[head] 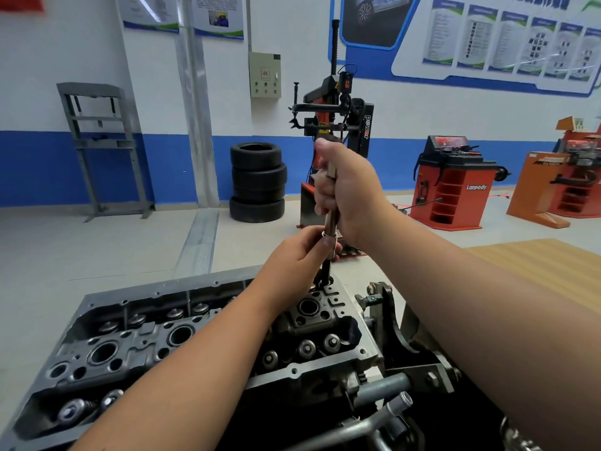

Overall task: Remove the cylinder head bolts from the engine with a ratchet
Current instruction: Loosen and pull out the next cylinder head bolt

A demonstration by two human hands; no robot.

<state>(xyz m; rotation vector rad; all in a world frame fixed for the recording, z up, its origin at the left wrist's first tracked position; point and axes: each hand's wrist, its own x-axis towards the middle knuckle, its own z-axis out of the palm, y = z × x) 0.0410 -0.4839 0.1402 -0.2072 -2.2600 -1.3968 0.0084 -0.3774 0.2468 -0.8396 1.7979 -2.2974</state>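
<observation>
Above the grey cast-metal cylinder head (201,336), the right hand (354,193) grips a stiff, slick steel ratchet extension (331,219) upright; the left hand (299,252) pinches its socket end over a far-corner bolt hole.

"power" on tyre changer (367,126); "Lanpody", balancer (455,187)

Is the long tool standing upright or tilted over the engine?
Nearly upright: the tool rises from the cylinder head, gripped by both hands.
</observation>
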